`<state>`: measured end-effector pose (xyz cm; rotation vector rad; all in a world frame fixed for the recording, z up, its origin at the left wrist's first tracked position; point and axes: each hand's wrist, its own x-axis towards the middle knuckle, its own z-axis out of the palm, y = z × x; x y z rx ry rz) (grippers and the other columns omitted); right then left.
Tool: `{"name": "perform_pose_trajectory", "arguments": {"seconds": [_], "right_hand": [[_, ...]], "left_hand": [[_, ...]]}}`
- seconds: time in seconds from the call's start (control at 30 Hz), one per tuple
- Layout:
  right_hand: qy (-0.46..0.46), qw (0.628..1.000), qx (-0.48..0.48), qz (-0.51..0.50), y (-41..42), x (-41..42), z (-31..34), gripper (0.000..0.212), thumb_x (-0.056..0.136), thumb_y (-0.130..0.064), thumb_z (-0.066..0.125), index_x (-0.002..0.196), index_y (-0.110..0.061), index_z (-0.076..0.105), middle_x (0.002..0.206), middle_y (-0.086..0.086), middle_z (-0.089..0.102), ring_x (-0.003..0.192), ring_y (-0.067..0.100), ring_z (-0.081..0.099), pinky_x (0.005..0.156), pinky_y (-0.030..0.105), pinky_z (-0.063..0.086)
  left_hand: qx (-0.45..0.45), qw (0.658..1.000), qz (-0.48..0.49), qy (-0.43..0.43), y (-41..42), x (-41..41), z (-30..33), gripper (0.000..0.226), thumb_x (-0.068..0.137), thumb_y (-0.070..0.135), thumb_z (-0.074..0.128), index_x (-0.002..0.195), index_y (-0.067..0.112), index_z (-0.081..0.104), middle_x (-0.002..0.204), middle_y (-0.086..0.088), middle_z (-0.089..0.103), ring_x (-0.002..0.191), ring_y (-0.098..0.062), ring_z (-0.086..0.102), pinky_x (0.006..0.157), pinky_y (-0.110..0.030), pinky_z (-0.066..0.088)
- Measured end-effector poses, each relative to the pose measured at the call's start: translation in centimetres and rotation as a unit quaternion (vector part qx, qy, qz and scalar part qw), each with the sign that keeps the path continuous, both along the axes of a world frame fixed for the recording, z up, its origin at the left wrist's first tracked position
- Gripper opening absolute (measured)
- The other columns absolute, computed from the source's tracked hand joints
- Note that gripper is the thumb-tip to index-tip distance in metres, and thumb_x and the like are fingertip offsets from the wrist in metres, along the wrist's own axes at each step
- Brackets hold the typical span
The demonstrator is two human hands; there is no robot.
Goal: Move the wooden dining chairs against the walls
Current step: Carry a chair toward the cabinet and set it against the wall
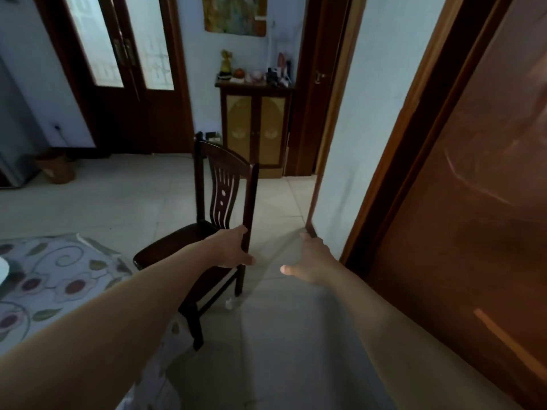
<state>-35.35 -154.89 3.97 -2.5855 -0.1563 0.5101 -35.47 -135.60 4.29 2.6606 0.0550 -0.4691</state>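
Both my bare forearms reach forward from the bottom of the view. My left hand [233, 248] is clamped around the near back post of the dark wooden chair [213, 220], just where the post meets the seat, thumb on the near side and fingers curled behind. My right hand [310, 258] hangs at about one o'clock with the fingers spread and loose, gripping nothing, apart from the chair and near the corner of the pale wall [355, 143]. The chair stands at twelve o'clock on the tiled floor [133, 196], seat facing nine o'clock, beside the flowered cloth [59, 276] at nine o'clock. A brown wooden door [473, 202] fills three o'clock. Farther off at twelve o'clock a small cabinet [256, 128] stands against the back wall, with glazed double doors [124, 54] at eleven o'clock.
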Motion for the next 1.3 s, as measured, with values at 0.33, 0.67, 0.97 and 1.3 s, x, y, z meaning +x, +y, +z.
{"name": "perform_pose_trajectory", "arguments": {"seconds": [0.33,0.67,0.97,1.3], "right_hand": [[-0.029,0.996,0.011,0.078,6.7,18.8,0.1,0.091,0.079,-0.038,0.07,0.148,-0.016,0.014,0.148,0.014,0.026,0.136,0.032,0.03,0.105,0.04,0.038],[-0.04,0.988,-0.004,0.147,12.4,35.3,-0.2,0.083,0.081,-0.032,0.069,0.146,-0.015,0.02,0.14,0.016,0.034,0.127,0.034,0.04,0.102,0.041,0.043],[-0.018,0.989,0.0,0.149,22.2,47.4,-3.1,0.07,0.08,-0.026,0.068,0.137,-0.012,0.03,0.132,0.016,0.039,0.122,0.035,0.041,0.098,0.045,0.045],[0.08,0.991,-0.014,0.108,26.8,55.9,-9.2,0.045,0.085,-0.022,0.06,0.124,-0.009,0.041,0.12,0.014,0.057,0.106,0.031,0.059,0.082,0.036,0.051]], "left_hand": [[0.019,0.996,0.077,-0.033,4.4,15.8,0.1,0.076,0.085,0.036,0.063,0.147,0.011,0.025,0.139,-0.015,0.049,0.124,-0.031,0.049,0.093,-0.033,0.041],[-0.003,0.983,0.174,-0.058,8.0,30.4,-1.5,0.052,0.092,0.026,0.049,0.141,0.014,0.034,0.132,-0.014,0.055,0.118,-0.032,0.053,0.091,-0.037,0.043],[-0.059,0.972,0.217,-0.066,15.4,45.2,-5.7,0.045,0.09,0.03,0.05,0.132,0.014,0.04,0.119,-0.014,0.063,0.1,-0.029,0.062,0.071,-0.031,0.044],[-0.216,0.902,0.373,-0.001,20.3,56.6,-11.1,0.061,0.092,0.043,0.048,0.136,0.004,0.031,0.127,-0.021,0.056,0.104,-0.034,0.062,0.075,-0.033,0.048]]}}
